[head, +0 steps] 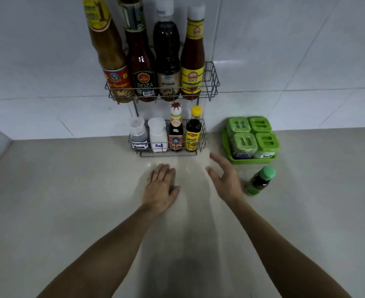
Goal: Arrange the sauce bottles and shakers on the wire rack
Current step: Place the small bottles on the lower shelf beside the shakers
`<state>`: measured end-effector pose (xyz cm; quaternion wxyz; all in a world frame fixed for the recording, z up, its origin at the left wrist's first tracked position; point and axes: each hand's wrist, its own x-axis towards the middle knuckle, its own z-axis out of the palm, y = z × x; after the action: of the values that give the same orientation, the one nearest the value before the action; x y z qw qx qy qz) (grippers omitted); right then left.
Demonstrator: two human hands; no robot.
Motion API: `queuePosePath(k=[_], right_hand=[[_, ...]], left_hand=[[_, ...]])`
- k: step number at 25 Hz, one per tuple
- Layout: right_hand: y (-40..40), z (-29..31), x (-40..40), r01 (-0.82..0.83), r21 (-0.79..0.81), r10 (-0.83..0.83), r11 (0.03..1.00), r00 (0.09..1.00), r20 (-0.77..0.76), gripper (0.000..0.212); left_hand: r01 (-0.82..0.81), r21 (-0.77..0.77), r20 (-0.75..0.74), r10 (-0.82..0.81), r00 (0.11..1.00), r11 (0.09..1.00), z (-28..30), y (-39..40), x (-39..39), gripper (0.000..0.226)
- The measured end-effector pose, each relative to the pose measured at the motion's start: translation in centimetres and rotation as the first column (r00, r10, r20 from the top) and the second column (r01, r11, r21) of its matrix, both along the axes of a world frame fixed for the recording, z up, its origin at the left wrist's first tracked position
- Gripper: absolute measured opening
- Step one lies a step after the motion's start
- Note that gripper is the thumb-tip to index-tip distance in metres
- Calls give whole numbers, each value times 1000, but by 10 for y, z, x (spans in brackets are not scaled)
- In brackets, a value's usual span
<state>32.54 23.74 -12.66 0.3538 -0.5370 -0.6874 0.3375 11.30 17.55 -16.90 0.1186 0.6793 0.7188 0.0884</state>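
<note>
A two-tier wire rack (212, 82) stands against the tiled wall. Its upper tier holds several tall sauce bottles, among them a ketchup bottle (141, 67) and a yellow-labelled bottle (192, 69). On the lower tier stand a grey shaker (137, 134), a white salt shaker (157, 135) and two small dark sauce bottles (175, 130) (193, 132). A small green-capped bottle (260, 181) stands on the counter, right of my right hand (224, 179). My right hand is open, fingers spread, holding nothing. My left hand (161, 188) lies flat over the counter, also without anything in it.
A green tray (251, 160) with several green-lidded jars sits to the right of the rack against the wall. The beige counter (69, 190) meets a side wall at the far left.
</note>
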Motion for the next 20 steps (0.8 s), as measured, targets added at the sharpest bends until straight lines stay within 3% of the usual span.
queuePosePath(k=[3,6,10,11,13,15,20], right_hand=[[-45,-24,44,72,31,-73,997,997,23,11],[-67,-32,86,217,-97,-213,971,976,50,15],[-61,-34,119,471,-210,-462,857,882,95,13],[-55,-34,122,477,-240,-478,845,876,57,13],[-39,-33,128,387,-292,-416,875,908,-44,41],[-26,-29,127,272,-313,-324,910,937,-129,55],[-17,-31,123,184,-266,-219,946,970,-108,38]], left_hand=[[135,99,59,-142,988,986,25,22,37,67],[252,195,126,-279,952,948,51,44,92,61],[369,205,206,-408,889,907,79,63,156,60],[371,170,272,-405,873,913,84,65,168,62],[378,68,400,-372,838,923,89,69,189,60],[366,43,435,-347,830,930,87,71,201,50],[282,63,554,-269,788,957,80,64,201,37]])
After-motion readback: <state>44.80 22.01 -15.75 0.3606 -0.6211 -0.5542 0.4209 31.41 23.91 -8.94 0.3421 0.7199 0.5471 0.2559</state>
